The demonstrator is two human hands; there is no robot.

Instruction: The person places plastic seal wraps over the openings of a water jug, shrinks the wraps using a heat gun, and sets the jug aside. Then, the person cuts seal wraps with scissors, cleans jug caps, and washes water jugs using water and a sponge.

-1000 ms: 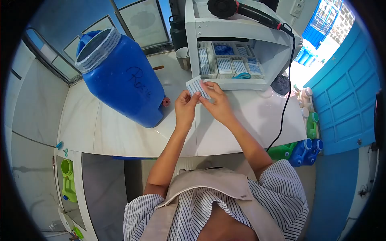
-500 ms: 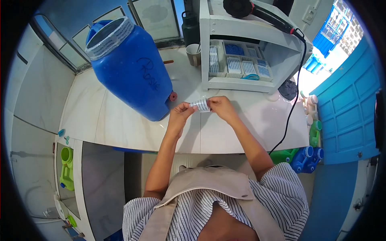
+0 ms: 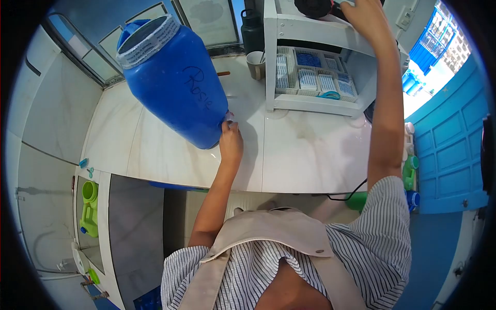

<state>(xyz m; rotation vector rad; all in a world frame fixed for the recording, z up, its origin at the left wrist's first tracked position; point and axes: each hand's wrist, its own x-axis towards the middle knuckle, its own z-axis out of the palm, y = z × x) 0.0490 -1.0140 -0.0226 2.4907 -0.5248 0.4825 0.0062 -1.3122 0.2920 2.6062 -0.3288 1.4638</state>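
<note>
Two hands, well apart: left hand (image 3: 231, 143) at the blue container (image 3: 173, 88), right hand (image 3: 369, 23) up at the hair dryer (image 3: 312, 6).
On my feed, left fingers pinch narrow on a small pale piece (image 3: 230, 118) against the container's lower side. Right fingers reach the dryer's handle atop the white shelf (image 3: 315, 104); I can't tell whether they close round it.

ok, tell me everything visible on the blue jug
The jug looks like plastic: tall, rounded edges, wide round top, white printed band around the neck, "Rosie" handwritten dark on its side. It stands on the counter near the windows. The left hand is at its low spout, mostly hidden; exact contact unclear.
</note>
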